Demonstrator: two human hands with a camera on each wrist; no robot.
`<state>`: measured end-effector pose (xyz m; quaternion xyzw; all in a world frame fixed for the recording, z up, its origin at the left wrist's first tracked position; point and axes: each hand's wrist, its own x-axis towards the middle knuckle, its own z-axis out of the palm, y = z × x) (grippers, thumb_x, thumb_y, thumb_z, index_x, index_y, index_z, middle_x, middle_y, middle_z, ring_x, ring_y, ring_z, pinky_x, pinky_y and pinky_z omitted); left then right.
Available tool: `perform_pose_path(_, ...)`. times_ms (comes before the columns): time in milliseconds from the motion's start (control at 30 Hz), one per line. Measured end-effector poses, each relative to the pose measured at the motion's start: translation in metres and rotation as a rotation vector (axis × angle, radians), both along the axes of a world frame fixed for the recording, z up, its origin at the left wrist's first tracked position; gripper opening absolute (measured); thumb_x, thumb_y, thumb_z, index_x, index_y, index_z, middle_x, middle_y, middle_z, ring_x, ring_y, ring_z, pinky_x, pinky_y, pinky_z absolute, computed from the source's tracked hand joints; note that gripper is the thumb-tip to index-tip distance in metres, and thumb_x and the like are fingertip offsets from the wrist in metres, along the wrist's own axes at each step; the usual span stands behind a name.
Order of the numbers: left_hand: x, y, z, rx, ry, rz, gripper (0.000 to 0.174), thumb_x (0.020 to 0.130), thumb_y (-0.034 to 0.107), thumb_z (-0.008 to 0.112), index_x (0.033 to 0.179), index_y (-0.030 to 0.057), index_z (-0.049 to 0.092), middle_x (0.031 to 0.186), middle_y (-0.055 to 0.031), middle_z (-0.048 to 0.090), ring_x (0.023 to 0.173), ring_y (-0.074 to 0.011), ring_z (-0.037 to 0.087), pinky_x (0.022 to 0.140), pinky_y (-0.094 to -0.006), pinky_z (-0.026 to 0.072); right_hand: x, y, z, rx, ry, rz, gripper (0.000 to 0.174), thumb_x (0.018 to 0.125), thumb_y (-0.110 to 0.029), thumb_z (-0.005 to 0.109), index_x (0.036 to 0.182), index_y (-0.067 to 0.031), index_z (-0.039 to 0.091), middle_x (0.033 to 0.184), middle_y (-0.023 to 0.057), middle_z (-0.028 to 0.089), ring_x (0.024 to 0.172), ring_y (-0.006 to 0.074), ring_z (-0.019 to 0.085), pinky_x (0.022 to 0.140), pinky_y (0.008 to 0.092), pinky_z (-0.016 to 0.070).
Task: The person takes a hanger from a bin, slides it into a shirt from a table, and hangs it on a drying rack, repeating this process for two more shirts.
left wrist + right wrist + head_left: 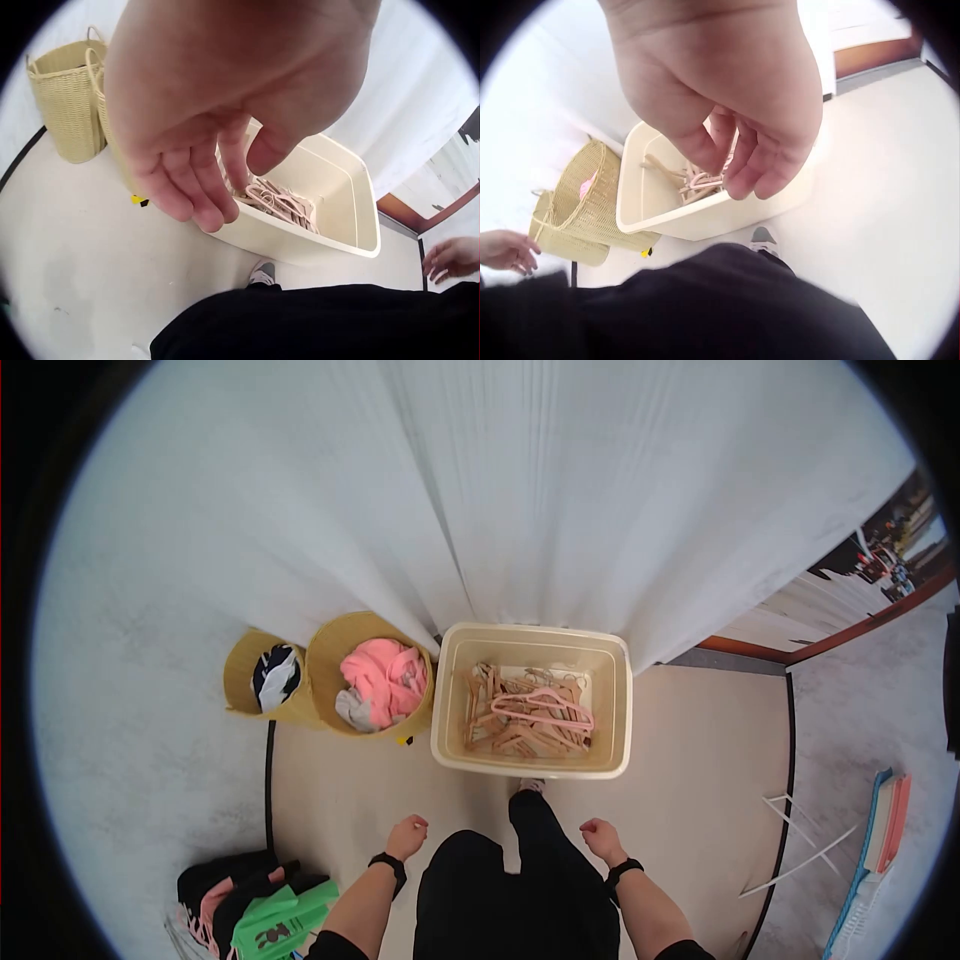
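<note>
left hand (407,839): empty, loosely curled
right hand (603,841): empty, loosely curled
bin (612,705): twelve o'clock beyond both, hangers (542,710) inside

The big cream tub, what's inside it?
The tub holds a jumble of light brown hangers, with a pink hanger on top. They hide part of the bottom, so I can't tell what lies under them.
</note>
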<state>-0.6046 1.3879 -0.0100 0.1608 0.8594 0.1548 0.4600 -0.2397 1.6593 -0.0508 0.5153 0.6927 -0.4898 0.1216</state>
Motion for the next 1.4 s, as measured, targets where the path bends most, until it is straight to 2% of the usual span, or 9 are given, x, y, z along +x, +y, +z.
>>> perform_pose_path(100,-0.018,0.065,-0.032,0.087,-0.023,-0.059,0.024,0.086,0.021,0.055,0.104,0.0081,0.066,0.086,-0.0145,0.07,0.082,-0.032,0.068,0.074,-0.0413,0.0527,-0.083,0.051,-0.032,0.103,0.035,0.112,0.018,0.081,-0.013,0.058,0.092,-0.0054,0.071,0.088,0.0174,0.07,0.084,0.0332,0.067,0.077,0.0412,0.0537)
perform_pose_path(367,-0.026,0.211,-0.176,0.265,-0.202,-0.148,0.019,0.09,0.02,0.054,0.102,0.0078,0.061,0.089,-0.0187,0.067,0.087,-0.0361,0.065,0.074,-0.0425,0.0515,-0.271,0.133,-0.24,0.163,-0.168,0.428,0.024,0.086,-0.02,0.057,0.101,-0.0028,0.065,0.101,0.0223,0.066,0.098,0.0382,0.064,0.083,0.0471,0.0515)
perform_pose_path(467,-0.038,0.242,-0.198,0.348,-0.324,-0.078,0.017,0.091,0.017,0.053,0.103,0.0064,0.06,0.086,-0.0172,0.066,0.082,-0.0331,0.065,0.073,-0.0401,0.0516,-0.298,0.153,-0.31,0.287,-0.197,0.529,0.034,0.085,-0.017,0.061,0.114,-0.0006,0.052,0.119,0.0215,0.055,0.108,0.0359,0.059,0.084,0.047,0.0517)
perform_pose_path(600,-0.059,0.238,-0.207,0.282,-0.352,-0.052,0.018,0.093,0.012,0.054,0.109,0.0047,0.06,0.084,-0.0105,0.066,0.077,-0.0225,0.065,0.073,-0.0323,0.0519,-0.285,0.159,-0.386,0.31,-0.258,0.707,0.015,0.087,-0.011,0.058,0.099,-0.0021,0.06,0.1,0.0172,0.065,0.091,0.0344,0.066,0.075,0.0426,0.0555)
perform_pose_path(733,-0.083,0.215,-0.185,0.136,-0.343,0.013,0.016,0.095,0.009,0.054,0.11,0.0042,0.06,0.089,-0.0053,0.066,0.082,-0.0112,0.063,0.074,-0.0262,0.05,-0.267,0.144,-0.345,0.334,-0.204,0.911,0.017,0.092,-0.016,0.051,0.096,-0.0059,0.063,0.089,0.0162,0.069,0.077,0.0302,0.069,0.065,0.0408,0.0562)
perform_pose_path(867,-0.098,0.214,-0.149,0.188,-0.209,0.047,0.016,0.094,0.011,0.056,0.109,0.0048,0.06,0.089,-0.0063,0.065,0.08,-0.0142,0.063,0.072,-0.0278,0.05,-0.246,0.15,-0.259,0.345,-0.162,0.806,0.017,0.086,-0.009,0.05,0.099,-0.0065,0.062,0.096,0.0138,0.067,0.078,0.0281,0.068,0.063,0.0408,0.0547)
perform_pose_path(933,-0.096,0.236,-0.126,0.202,-0.127,0.037,0.017,0.094,0.014,0.056,0.109,0.0056,0.06,0.088,-0.0087,0.065,0.078,-0.0171,0.064,0.072,-0.03,0.0507,-0.216,0.138,-0.247,0.553,0.206,0.641,0.023,0.084,-0.008,0.052,0.105,-0.0074,0.062,0.098,0.0131,0.067,0.078,0.0279,0.067,0.063,0.0402,0.0541)
perform_pose_path(1200,-0.049,0.288,-0.042,0.217,-0.743,0.428,0.052,0.102,0.047,0.032,0.122,0.0042,0.053,0.108,-0.0078,0.062,0.09,-0.0201,0.061,0.08,-0.0327,0.048,-0.197,0.112,-0.033,0.567,0.583,0.171,0.035,0.073,0.005,0.057,0.106,-0.0043,0.06,0.105,0.014,0.064,0.085,0.0322,0.066,0.07,0.0403,0.0554)
perform_pose_path(1400,-0.028,0.293,0.054,0.142,-1.023,0.297,0.05,0.101,0.025,0.048,0.143,0.0095,0.028,0.122,-0.0071,0.059,0.097,-0.0194,0.062,0.08,-0.033,0.0505,-0.157,0.07,0.091,0.719,0.598,0.034,0.038,0.069,0.006,0.062,0.106,-0.0035,0.064,0.113,0.0128,0.065,0.091,0.0295,0.067,0.073,0.0356,0.0569)
